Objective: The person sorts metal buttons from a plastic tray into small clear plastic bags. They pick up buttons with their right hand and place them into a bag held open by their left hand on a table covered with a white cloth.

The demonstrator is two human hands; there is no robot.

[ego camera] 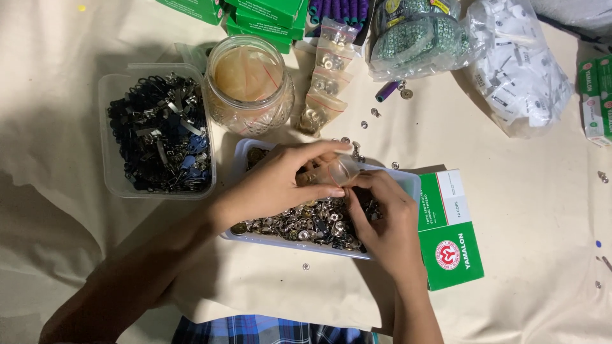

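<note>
Small clear bag (pixel 344 169) pinched by left hand (pixel 280 181) fingers; right hand (pixel 382 216) fingers curled in button tray (pixel 411 185).

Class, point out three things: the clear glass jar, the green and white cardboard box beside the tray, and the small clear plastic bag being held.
Clear glass jar (pixel 248 76), head view, its open mouth.
Green and white cardboard box (pixel 454 250), head view, green top face.
Small clear plastic bag (pixel 343 169), head view, bag's middle.

Green-white carton (pixel 450 229) right of tray; green boxes (pixel 255 16) stacked top; clear sachets (pixel 328 76) beside jar.
</note>
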